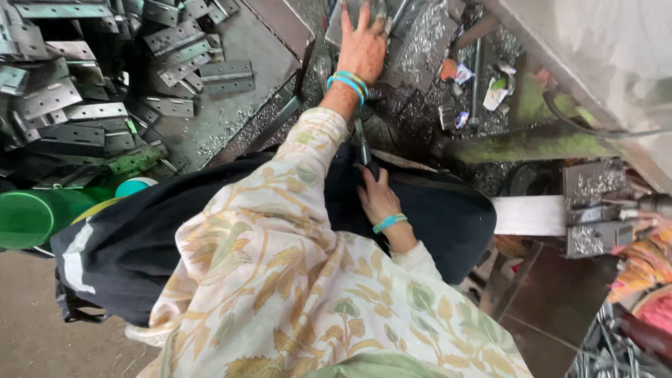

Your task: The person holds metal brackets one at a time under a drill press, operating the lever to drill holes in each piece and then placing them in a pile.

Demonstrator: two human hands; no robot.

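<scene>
Here, a seated person in a floral-print garment reaches forward with the left hand (pixel 362 47), fingers spread flat on a grey metal plate (pixel 420 38) strewn with shiny metal shavings. Blue-green bangles (pixel 348 82) circle that wrist. The right hand (pixel 378 198) rests lower, nearer the person's lap than the plate, its fingers curled around a dark slim tool (pixel 363 150) that points up toward the plate; a turquoise band sits on that wrist too. Left of the plate, a metal tray (pixel 231 119) holds a heap of flat, perforated hinge-like brackets (pixel 175 42). A green cylindrical container (pixel 35 217) lies below the tray. Right of the plate, a steel rod (pixel 476 80) and bits of litter lie among the shavings, and a green-painted machine base (pixel 532 143) runs beyond them.
</scene>
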